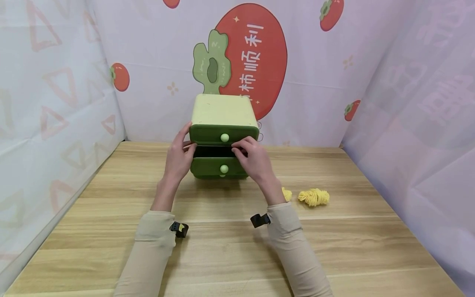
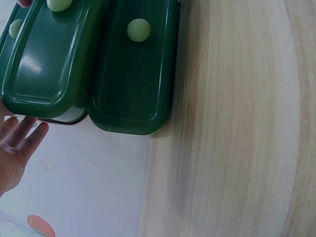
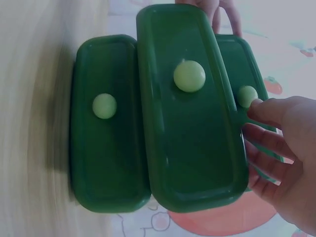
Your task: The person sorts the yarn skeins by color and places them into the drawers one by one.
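A small cream and green drawer cabinet (image 1: pixel 224 108) stands at the table's far side. Its middle drawer (image 1: pixel 204 166) is pulled partway out, while the top drawer (image 1: pixel 206 134) and the bottom drawer (image 3: pixel 106 153) sit back in the frame. Against the cabinet's left side rests my left hand (image 1: pixel 179 160), fingers extended and thumb by the front corner. My right hand (image 1: pixel 257 159) is over the right half of the middle drawer's opening. In the right wrist view several fingertips are hidden behind that drawer's front, so what they hold, if anything, does not show.
Two bundles of yellow yarn, one yarn bundle (image 1: pixel 314 197) in full view and another yarn bundle (image 1: pixel 286 194) partly behind my right forearm, lie on the wooden table (image 1: pixel 222 255). A printed cloth backdrop (image 1: pixel 156 107) rises behind and at both sides.
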Demonstrator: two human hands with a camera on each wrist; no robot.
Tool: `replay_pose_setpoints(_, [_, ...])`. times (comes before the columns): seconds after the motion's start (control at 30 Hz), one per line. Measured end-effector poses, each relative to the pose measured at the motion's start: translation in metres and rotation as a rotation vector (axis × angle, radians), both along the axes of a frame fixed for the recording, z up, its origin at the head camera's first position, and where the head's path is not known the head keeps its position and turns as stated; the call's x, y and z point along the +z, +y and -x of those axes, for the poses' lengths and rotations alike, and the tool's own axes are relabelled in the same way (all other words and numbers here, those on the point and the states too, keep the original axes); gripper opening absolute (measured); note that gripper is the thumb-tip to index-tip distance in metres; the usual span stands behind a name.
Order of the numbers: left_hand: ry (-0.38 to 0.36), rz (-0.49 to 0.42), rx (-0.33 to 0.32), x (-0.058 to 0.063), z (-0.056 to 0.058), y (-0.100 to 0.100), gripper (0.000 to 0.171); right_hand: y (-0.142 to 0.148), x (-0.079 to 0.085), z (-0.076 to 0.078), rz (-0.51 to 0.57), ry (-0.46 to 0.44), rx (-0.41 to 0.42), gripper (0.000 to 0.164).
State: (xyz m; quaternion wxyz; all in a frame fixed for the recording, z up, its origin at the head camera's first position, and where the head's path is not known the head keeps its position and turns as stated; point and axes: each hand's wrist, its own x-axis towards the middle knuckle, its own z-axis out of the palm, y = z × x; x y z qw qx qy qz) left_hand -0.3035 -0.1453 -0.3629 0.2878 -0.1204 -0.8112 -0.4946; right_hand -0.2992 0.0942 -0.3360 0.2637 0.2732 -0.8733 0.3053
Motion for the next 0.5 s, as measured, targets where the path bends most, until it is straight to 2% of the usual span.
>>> replay_pose_setpoints(0.27, [0.003,-0.002,-0.006,0.001,0.000,0.000,0.066,0.014,0.005,0.003,0.020,-0.057,-0.021,0.016])
replay_pose_setpoints(0.5, [0.009,0.003,-0.003,0.000,0.000,0.000,0.066,0.024,0.006,0.005,-0.123,-0.211,-0.061,0.022])
